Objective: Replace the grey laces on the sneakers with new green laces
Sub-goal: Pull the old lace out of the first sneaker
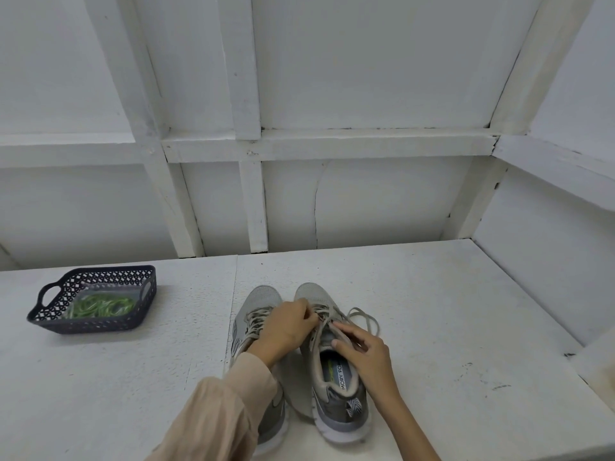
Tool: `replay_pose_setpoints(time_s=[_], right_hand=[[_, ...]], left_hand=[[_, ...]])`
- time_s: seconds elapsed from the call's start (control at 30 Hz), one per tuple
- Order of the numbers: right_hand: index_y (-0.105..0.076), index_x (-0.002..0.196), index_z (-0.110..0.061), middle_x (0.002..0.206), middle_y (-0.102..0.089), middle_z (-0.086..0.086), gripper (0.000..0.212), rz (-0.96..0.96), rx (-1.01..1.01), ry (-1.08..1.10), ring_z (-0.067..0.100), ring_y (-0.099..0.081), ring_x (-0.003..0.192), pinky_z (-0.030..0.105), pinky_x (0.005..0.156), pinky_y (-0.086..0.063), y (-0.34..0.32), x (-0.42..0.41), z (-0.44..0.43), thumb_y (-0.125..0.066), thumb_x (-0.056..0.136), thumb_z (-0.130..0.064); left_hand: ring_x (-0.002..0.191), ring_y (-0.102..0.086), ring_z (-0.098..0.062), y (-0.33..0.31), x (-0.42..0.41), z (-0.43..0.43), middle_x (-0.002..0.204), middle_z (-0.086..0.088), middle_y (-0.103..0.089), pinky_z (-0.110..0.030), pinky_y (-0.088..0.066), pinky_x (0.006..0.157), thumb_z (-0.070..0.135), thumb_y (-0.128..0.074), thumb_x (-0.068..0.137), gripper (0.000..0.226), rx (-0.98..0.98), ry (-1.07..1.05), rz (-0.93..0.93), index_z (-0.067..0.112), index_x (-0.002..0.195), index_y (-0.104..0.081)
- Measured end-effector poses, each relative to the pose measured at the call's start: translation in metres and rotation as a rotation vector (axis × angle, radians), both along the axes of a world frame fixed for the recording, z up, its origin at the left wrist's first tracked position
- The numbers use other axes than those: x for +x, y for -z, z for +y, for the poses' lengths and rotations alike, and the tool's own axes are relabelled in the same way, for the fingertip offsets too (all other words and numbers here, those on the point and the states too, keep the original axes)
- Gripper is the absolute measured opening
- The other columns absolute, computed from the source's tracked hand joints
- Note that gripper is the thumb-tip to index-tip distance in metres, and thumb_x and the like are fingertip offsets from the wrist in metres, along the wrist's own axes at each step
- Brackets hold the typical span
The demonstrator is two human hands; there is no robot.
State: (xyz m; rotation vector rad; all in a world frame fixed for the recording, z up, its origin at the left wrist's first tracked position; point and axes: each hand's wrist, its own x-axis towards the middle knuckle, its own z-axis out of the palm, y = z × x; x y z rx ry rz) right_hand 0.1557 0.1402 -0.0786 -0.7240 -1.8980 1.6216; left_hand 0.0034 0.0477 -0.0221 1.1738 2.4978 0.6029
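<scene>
Nearest the camera, a loose beige sleeve is covering the left forearm and is lying across the heel end of the left sneaker, hiding much of it. Beside it the right sneaker is standing upright on the white table, heel toward the person, its printed insole showing through the open collar. The two shoes are sitting side by side (touching or just apart, I cannot tell).

A little farther on, the right hand is resting over the right sneaker's throat. Its forefinger and thumb are narrowing onto the lacing edge beside the tongue, and the other fingers are curling loosely behind.

Just beyond and to the left, the left hand is reaching across from above the left sneaker. Its fingers are curling tight and pinching the grey lace at the right sneaker's upper eyelets. The lace is thus sitting right at both sets of fingertips, between the two hands. Its loose loop is trailing out past the right hand onto the table at the shoe's right side. The left sneaker is showing its own grey lacing, threaded through.

Farther off, well apart to the left, a dark perforated basket is sitting on the table, holding the green laces in what looks like a clear bag. Behind everything, a white panelled wall is rising.
</scene>
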Motion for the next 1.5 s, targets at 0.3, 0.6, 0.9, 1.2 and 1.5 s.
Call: replay_pose_setpoints(time_s=[0.3,0.6,0.9,1.2,1.5], right_hand=[[-0.075,0.106,-0.026,0.105,-0.073,-0.014,0.031,0.006,-0.024,0.004,0.003,-0.066,0.103,0.029,0.095,-0.053,-0.001,0.0,-0.001,-0.075,0.082,-0.007],[-0.075,0.107,-0.025,0.108,-0.073,-0.014,0.031,0.013,-0.002,0.003,0.001,-0.065,0.105,0.02,0.092,-0.052,0.0,0.0,0.0,-0.075,0.082,-0.007],[-0.075,0.105,-0.028,0.105,-0.073,-0.016,0.031,0.021,-0.005,0.01,0.0,-0.065,0.103,0.018,0.091,-0.052,0.0,0.0,-0.001,-0.075,0.082,-0.007],[-0.074,0.107,-0.027,0.104,-0.073,-0.016,0.031,0.013,-0.037,0.014,0.002,-0.067,0.101,0.025,0.091,-0.054,0.0,0.0,-0.002,-0.075,0.082,-0.008],[-0.074,0.108,-0.026,0.106,-0.073,-0.013,0.032,0.025,-0.065,0.005,0.004,-0.067,0.103,0.029,0.094,-0.053,0.0,0.0,-0.003,-0.074,0.082,-0.007]], left_hand=[[0.08,-0.066,-0.026,0.003,-0.001,0.0,0.086,-0.007,-0.071,-0.042,-0.053,0.077,0.039,-0.042,0.098,0.038,0.084,-0.108,-0.18,0.008,0.089,-0.062],[0.068,-0.057,-0.019,-0.002,-0.007,0.0,0.088,-0.01,-0.066,-0.039,-0.05,0.077,0.025,-0.046,0.098,0.023,0.146,-0.153,-0.364,0.017,0.076,-0.047],[0.091,-0.061,-0.031,0.002,-0.005,-0.004,0.093,-0.014,-0.063,-0.048,-0.052,0.089,0.025,-0.055,0.096,0.019,0.089,-0.058,-0.359,0.016,0.08,-0.051],[0.086,-0.068,-0.026,0.011,0.001,-0.003,0.087,-0.006,-0.068,-0.047,-0.057,0.083,0.023,-0.063,0.091,0.011,0.293,-0.196,-0.418,0.012,0.091,-0.064],[0.075,-0.066,-0.022,0.011,0.004,-0.007,0.076,-0.001,-0.063,-0.045,-0.057,0.081,0.007,-0.06,0.092,0.024,0.442,-0.278,-0.361,0.022,0.075,-0.055]])
